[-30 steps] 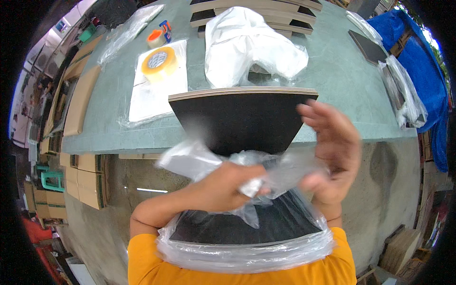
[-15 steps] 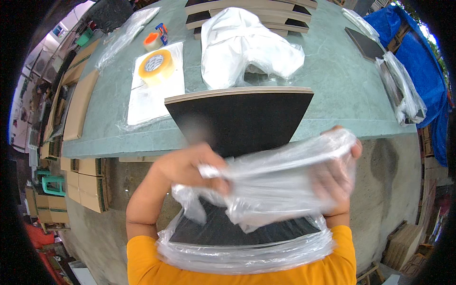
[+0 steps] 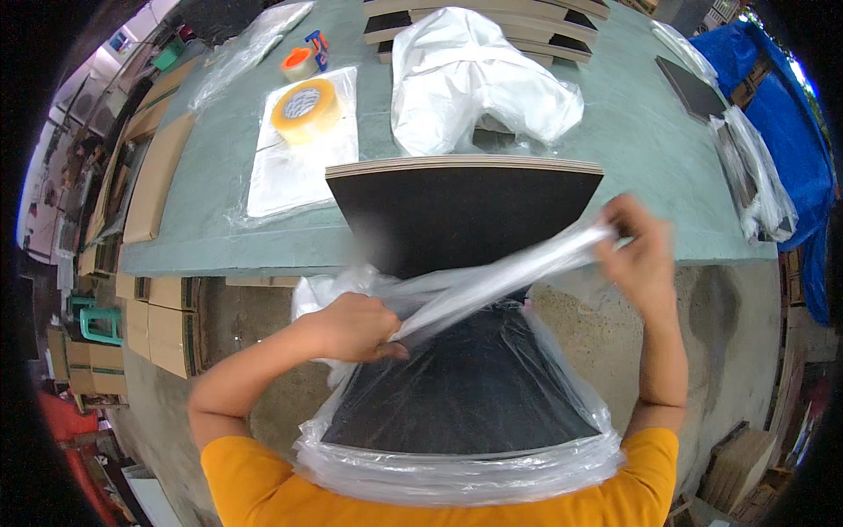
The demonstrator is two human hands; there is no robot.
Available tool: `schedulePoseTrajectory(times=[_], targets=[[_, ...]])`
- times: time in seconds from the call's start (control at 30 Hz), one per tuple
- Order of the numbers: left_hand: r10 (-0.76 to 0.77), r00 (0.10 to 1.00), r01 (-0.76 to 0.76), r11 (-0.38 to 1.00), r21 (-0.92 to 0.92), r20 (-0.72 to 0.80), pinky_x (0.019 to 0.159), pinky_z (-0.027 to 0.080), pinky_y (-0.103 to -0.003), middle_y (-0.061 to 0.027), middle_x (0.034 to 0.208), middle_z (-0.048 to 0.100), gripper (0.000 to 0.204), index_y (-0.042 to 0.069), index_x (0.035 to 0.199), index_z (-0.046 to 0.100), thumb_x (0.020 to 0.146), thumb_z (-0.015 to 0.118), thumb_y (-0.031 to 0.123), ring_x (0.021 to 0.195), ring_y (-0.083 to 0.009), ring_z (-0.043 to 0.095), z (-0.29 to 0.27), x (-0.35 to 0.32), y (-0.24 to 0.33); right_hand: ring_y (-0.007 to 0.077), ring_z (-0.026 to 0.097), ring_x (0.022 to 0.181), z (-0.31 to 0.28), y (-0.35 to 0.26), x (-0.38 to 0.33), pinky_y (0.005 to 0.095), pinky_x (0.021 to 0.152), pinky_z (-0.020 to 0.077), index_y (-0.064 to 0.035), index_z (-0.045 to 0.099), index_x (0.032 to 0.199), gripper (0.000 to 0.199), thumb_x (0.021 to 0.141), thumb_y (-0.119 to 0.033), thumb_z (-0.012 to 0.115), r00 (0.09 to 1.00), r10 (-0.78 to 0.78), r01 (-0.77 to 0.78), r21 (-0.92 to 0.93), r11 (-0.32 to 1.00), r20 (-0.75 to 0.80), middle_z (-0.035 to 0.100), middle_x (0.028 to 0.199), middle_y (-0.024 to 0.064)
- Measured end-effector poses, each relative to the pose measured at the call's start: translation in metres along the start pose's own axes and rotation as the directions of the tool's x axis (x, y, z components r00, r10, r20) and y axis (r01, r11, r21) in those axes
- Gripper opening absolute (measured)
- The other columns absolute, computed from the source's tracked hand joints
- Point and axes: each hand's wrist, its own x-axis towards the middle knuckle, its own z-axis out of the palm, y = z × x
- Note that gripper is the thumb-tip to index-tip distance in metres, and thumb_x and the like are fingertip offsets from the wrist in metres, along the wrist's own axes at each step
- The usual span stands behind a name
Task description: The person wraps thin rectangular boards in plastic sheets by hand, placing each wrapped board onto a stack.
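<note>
The left hand and right hand, both closed, are gripping plastic film beside black boards at the desk's near edge.

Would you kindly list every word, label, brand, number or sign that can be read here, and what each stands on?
No text can be read.
Large round roll of yellowish clear tape: dark marks inside its core, too small to read.
Crinkled clear plastic film between the left hand and right hand: no legible print.
Flat black boards with pale edges: no legible print.
</note>
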Motion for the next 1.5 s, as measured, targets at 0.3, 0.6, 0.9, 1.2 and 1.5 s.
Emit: schedulePoseTrajectory(times=[0.3, 0.6, 0.9, 1.2, 1.5], targets=[[-0.361, 0.103, 0.412, 0.864, -0.29, -0.927, 0.062, 0.044, -0.028, -0.0088, 0.094, 0.05, 0.058, 0.013, 0.111, 0.053, 0.058, 0.054, -0.01, 0.07, -0.0198, 0.052, -0.037, -0.011, -0.03, 0.0287, 0.048, 0.096, 0.039, -0.006, -0.003, 0.037, 0.079, 0.0408, -0.0045, 0.054, 0.102, 0.052, 0.052, 0.01, 0.051, 0.839, -0.436, 0.315, -0.363, 0.877, -0.326, 0.05, 0.106, 0.0122], [-0.026, 0.287, 0.241, 0.969, 0.046, -0.958, 0.059, 0.044, -0.028, -0.0087, 0.095, 0.049, 0.071, 0.014, 0.112, 0.055, 0.047, 0.051, -0.015, 0.069, -0.0212, 0.048, -0.02, -0.011, -0.01, 0.0234, 0.052, 0.086, 0.022, 0.024, -0.029, 0.0296, 0.071, 0.0422, -0.0102, 0.062, 0.098, 0.05, 0.056, 0.013, 0.051, 0.809, -0.408, 0.299, -0.301, 0.906, -0.424, 0.054, 0.097, 0.011], [-0.318, 0.887, -0.367, -0.044, -0.929, -0.335, 0.059, 0.044, -0.025, -0.0066, 0.067, 0.058, 0.034, -0.001, 0.089, 0.056, 0.055, 0.06, 0.0, 0.064, -0.0144, 0.055, 0.015, -0.032, -0.057, 0.011, 0.055, 0.063, 0.022, 0.073, -0.03, 0.0193, 0.056, 0.0422, 0.0001, 0.056, 0.093, 0.032, 0.065, -0.013, 0.068, 0.918, -0.029, -0.365, 0.874, 0.322, 0.395, 0.058, 0.073, 0.0016], [-0.517, 0.851, -0.255, -0.56, -0.788, 0.092, 0.058, 0.044, -0.029, -0.0055, 0.068, 0.055, 0.018, 0.001, 0.078, 0.057, 0.074, 0.054, 0.019, 0.06, -0.0177, 0.05, 0.253, 0.048, -0.148, 0.01, 0.05, 0.067, 0.205, 0.22, -0.093, 0.022, 0.058, 0.0405, -0.0046, 0.056, 0.082, 0.019, 0.069, -0.017, 0.064, 0.625, 0.481, -0.766, 0.601, 0.226, 0.615, 0.054, 0.074, 0.0021], [-0.219, 0.969, 0.188, 0.357, -0.915, 0.114, 0.083, 0.035, -0.029, -0.0043, 0.098, 0.054, 0.027, 0.005, 0.088, 0.058, 0.079, 0.059, 0.031, 0.094, -0.0145, 0.045, 0.095, 0.002, -0.055, 0.0115, 0.048, 0.074, 0.123, 0.142, -0.082, 0.0238, 0.067, 0.0397, -0.0032, 0.056, 0.086, 0.017, 0.077, -0.017, 0.058, 0.671, 0.129, -0.469, 0.283, 0.837, 0.73, 0.056, 0.079, 0.0016]])
